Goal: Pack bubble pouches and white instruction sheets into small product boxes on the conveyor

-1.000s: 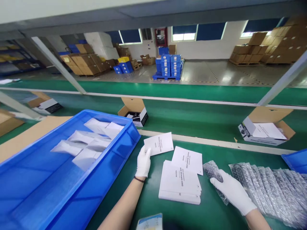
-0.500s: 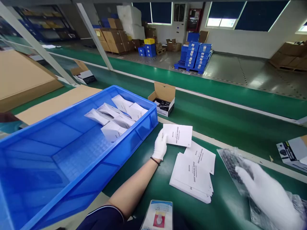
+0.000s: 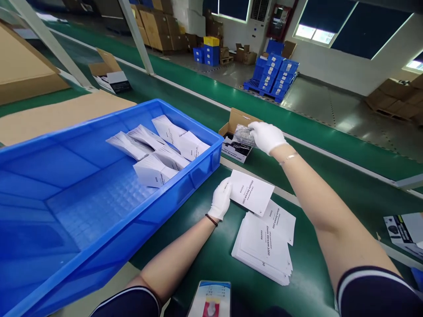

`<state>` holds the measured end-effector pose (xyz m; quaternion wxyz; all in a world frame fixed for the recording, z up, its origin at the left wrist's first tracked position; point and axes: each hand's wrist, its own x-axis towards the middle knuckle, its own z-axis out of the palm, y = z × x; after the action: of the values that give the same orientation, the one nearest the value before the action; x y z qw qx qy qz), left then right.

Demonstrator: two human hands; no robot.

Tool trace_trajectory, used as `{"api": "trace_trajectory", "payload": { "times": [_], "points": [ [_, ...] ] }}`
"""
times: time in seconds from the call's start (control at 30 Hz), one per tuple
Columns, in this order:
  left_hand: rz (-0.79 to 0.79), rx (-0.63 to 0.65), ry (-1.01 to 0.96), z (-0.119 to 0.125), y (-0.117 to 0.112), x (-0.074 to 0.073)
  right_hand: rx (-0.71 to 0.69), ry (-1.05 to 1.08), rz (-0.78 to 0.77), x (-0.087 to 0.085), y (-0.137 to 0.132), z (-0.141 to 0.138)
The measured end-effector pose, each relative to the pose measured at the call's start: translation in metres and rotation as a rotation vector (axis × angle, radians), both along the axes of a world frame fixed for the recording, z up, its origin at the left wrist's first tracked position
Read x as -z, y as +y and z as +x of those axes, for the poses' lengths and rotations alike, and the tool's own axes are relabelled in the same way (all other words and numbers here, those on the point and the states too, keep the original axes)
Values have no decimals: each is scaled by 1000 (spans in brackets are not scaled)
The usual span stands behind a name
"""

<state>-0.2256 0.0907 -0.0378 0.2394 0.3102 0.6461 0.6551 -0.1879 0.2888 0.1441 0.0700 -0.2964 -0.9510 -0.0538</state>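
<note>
Right hand: on my feed, the white-gloved right hand (image 3: 267, 137) gripped a flat, clear bubble-wrap packet (image 3: 243, 135) just past the far right corner of my landmark, a long blue plastic crate (image 3: 99, 207).
Carton: the packet was at the mouth of a white printed cardboard carton (image 3: 233, 153) with its brown lid raised, just beyond that crate corner; I could not tell whether it touched the black contents.
Left hand: I saw the white-gloved left hand (image 3: 220, 200) near the crate's right side, pinching the left edge of a white rectangular booklet (image 3: 251, 192) printed "Minute Stream 1000".
Pile: farther right of the crate, an uneven stack of white paper booklets (image 3: 259, 248) lay on the glossy green counter (image 3: 218, 255), overlapping one single white booklet.
Load: I saw bundles of white printed paper (image 3: 161, 149) lying inside the crate, gathered toward its right end.
Cardboard: a flat brown cardboard sheet (image 3: 66, 116) lay just behind the crate.
</note>
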Motion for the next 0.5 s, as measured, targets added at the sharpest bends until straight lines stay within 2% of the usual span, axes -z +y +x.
{"api": "trace_trajectory", "payload": {
  "times": [0.1, 0.2, 0.3, 0.37, 0.5],
  "points": [
    [6, -3, -12, -1, 0, -1, 4, -101, -57, 14, 24, -38],
    [17, -5, -22, -2, 2, 1, 13, -248, -66, 41, 35, -50],
    [13, -4, -14, -2, 4, 2, -8, -331, -78, 66, 39, -42],
    [-5, -2, -12, -3, 5, 2, -34, -386, -94, 75, 41, -34],
    [-11, -24, -33, -5, 4, -2, -52, -438, -74, 72, 37, -16]
  ]
}}
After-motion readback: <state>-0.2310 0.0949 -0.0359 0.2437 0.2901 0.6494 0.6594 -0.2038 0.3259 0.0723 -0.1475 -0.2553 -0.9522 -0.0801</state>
